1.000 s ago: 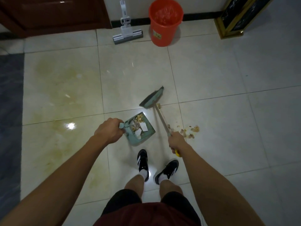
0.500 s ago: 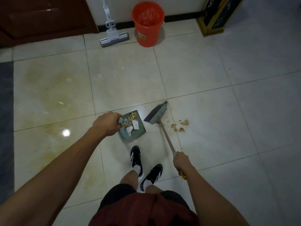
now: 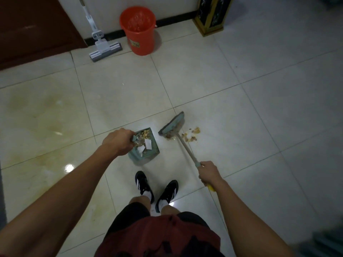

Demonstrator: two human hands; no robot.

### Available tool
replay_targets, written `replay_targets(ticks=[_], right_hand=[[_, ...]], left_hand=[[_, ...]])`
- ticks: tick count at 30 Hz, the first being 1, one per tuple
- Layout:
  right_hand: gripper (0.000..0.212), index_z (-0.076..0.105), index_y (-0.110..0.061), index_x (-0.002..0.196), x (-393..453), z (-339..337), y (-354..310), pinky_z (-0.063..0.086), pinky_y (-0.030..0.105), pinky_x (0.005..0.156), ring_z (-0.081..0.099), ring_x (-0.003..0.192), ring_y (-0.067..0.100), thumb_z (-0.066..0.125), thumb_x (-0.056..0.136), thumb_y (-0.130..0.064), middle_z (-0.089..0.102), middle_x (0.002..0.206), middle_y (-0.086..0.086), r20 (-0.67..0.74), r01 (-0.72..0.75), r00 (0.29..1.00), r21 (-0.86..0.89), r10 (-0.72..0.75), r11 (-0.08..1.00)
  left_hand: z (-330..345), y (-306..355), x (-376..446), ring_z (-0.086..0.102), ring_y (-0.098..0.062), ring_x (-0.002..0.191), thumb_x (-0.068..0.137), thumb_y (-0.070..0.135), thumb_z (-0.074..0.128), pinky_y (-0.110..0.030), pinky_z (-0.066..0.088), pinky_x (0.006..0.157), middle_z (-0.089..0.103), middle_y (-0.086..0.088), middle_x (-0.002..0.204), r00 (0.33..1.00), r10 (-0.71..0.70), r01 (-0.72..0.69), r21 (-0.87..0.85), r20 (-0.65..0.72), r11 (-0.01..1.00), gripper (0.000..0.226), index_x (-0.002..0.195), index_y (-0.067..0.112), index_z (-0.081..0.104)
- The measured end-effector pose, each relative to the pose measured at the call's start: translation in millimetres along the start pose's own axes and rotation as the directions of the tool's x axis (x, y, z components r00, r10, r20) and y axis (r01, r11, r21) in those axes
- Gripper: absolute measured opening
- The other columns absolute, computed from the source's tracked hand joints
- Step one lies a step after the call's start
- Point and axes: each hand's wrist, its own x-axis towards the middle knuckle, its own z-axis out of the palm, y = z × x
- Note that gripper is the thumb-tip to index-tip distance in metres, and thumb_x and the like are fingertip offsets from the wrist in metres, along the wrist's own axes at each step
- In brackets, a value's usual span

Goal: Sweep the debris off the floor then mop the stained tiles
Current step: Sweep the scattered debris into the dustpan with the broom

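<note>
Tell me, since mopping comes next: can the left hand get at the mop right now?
Probably not: the left hand grips the dustpan, and the mop leans at the far wall, tiles away.

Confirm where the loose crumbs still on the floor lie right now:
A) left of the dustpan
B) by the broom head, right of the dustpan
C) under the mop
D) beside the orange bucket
B: the loose crumbs lie on the tile at the broom head, right of the dustpan, far from the orange bucket and the mop.
</note>
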Motion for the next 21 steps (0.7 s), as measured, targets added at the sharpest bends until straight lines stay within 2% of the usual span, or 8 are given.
replay_targets(ticks=[2, 4, 7, 9, 11, 14, 17, 21], right_hand=[[0.027, 0.065, -0.012, 0.119, -6.5, -3.0, 5.7, 0.045, 0.025, 0.044, 0.055, 0.054, 0.019, 0.05, 0.102, -0.029, 0.067, 0.08, 0.015, 0.007, 0.003, 1.0, 0.123, -0.004, 0.992], [0.031, 0.061, -0.016, 0.128, -8.3, -3.0, 13.9, 0.048, 0.026, 0.044, 0.056, 0.055, 0.018, 0.05, 0.103, -0.032, 0.067, 0.08, 0.013, -0.021, 0.028, 0.999, 0.165, -0.025, 0.986], [0.029, 0.062, -0.004, 0.122, -8.9, -0.2, 24.2, 0.061, 0.042, 0.067, 0.067, 0.075, 0.03, 0.053, 0.1, -0.02, 0.068, 0.09, 0.013, -0.135, 0.09, 0.988, 0.065, -0.081, 0.994], [0.033, 0.06, -0.003, 0.128, -8.4, -0.4, 30.6, 0.059, 0.039, 0.079, 0.068, 0.089, 0.034, 0.053, 0.096, -0.01, 0.068, 0.103, 0.016, -0.204, 0.072, 0.976, -0.051, -0.081, 0.996], [0.041, 0.054, -0.003, 0.134, -3.2, -2.4, 37.0, 0.052, 0.032, 0.081, 0.066, 0.1, 0.034, 0.054, 0.094, -0.006, 0.066, 0.115, 0.019, -0.237, 0.029, 0.97, -0.141, -0.063, 0.99], [0.043, 0.054, 0.0, 0.131, 11.0, -7.9, 40.8, 0.057, 0.039, 0.085, 0.064, 0.104, 0.035, 0.058, 0.088, 0.001, 0.063, 0.119, 0.022, -0.23, -0.051, 0.973, -0.164, 0.012, 0.985], [0.049, 0.052, 0.0, 0.137, 25.3, -11.4, 41.8, 0.055, 0.04, 0.091, 0.061, 0.112, 0.037, 0.059, 0.088, -0.001, 0.059, 0.126, 0.023, -0.223, -0.097, 0.973, -0.176, 0.056, 0.98], [0.036, 0.055, -0.001, 0.126, 35.0, -10.4, 37.4, 0.055, 0.041, 0.091, 0.062, 0.11, 0.037, 0.057, 0.091, -0.007, 0.058, 0.124, 0.022, -0.231, -0.178, 0.965, -0.233, 0.124, 0.956]], left_hand=[[2.2, 6.9, -0.4, 0.064, -0.019, 0.081, 0.088, 0.033, 0.068, -0.035, 0.059, 0.07, 0.07, 0.003, 0.095, 1.0, 0.012, -0.012, -0.006, 0.005, 1.0, 0.021, 0.109, 0.032, 0.07], [4.3, 9.7, 2.1, 0.064, -0.019, 0.082, 0.089, 0.032, 0.069, -0.035, 0.058, 0.071, 0.07, 0.003, 0.096, 1.0, 0.022, -0.022, -0.012, 0.005, 1.0, 0.02, 0.109, 0.032, 0.071], [5.5, 9.8, 7.4, 0.064, -0.02, 0.08, 0.089, 0.032, 0.069, -0.035, 0.057, 0.071, 0.07, 0.002, 0.094, 0.999, 0.035, -0.035, -0.005, 0.002, 0.999, 0.016, 0.104, 0.03, 0.072], [4.9, 9.2, 12.9, 0.063, -0.019, 0.079, 0.088, 0.032, 0.07, -0.036, 0.059, 0.072, 0.07, 0.003, 0.092, 0.999, 0.038, -0.038, -0.01, 0.001, 0.999, 0.016, 0.103, 0.03, 0.072], [4.1, 7.4, 17.9, 0.064, -0.02, 0.079, 0.087, 0.033, 0.07, -0.037, 0.059, 0.072, 0.07, 0.003, 0.091, 0.999, 0.037, -0.037, -0.015, -0.002, 0.999, 0.016, 0.103, 0.031, 0.072], [4.3, 4.8, 22.3, 0.063, -0.019, 0.079, 0.087, 0.033, 0.071, -0.036, 0.059, 0.071, 0.07, 0.003, 0.092, 0.999, 0.05, -0.05, -0.008, -0.003, 0.999, 0.018, 0.105, 0.031, 0.072], [5.2, 4.8, 25.6, 0.063, -0.017, 0.078, 0.089, 0.034, 0.07, -0.036, 0.059, 0.069, 0.07, 0.005, 0.092, 0.998, 0.064, -0.064, 0.004, -0.009, 0.998, 0.019, 0.108, 0.034, 0.072], [5.2, 3.1, 30.4, 0.063, -0.02, 0.078, 0.089, 0.035, 0.068, -0.035, 0.058, 0.068, 0.07, 0.003, 0.093, 0.996, 0.09, -0.089, 0.033, -0.024, 0.995, 0.02, 0.109, 0.034, 0.071]])
